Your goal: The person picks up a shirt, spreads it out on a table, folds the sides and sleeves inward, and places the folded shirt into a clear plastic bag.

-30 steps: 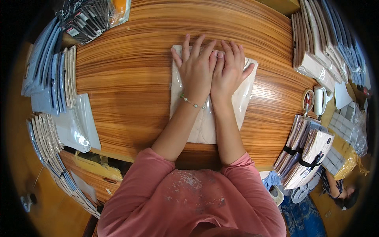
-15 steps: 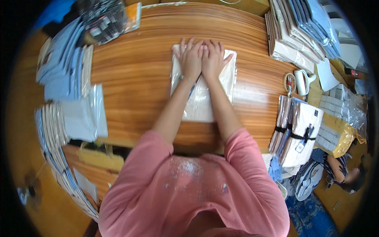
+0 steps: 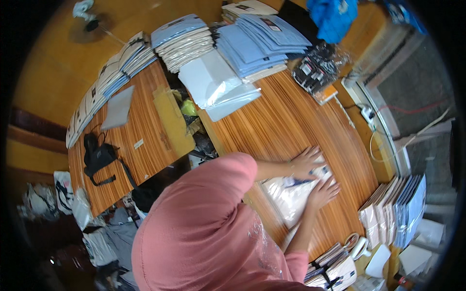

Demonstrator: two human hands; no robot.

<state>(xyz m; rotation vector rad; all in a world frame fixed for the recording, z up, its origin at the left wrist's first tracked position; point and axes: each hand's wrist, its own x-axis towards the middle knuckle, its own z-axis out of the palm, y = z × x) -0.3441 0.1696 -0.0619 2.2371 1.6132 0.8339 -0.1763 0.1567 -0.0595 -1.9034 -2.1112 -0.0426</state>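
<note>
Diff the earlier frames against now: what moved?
The view has swung left, showing more of the side table. The left hand and right hand have spread apart. Unchanged: both lie on the clear-wrapped package; nothing visibly picked up or released.

A big bench [image 3: 291, 116] has a brown wood top with dark stripes. A second bench [image 3: 150, 119], striped the same way, stands to its left, and a dark gap lies between them. On the right is a window [image 3: 412, 85] with grey glass and a pale frame [image 3: 400, 162]. The yellow-brown surface [image 3: 53, 63] at the top left looks like a wall, but it is blurry there. The lower left of the room is dark.
</note>
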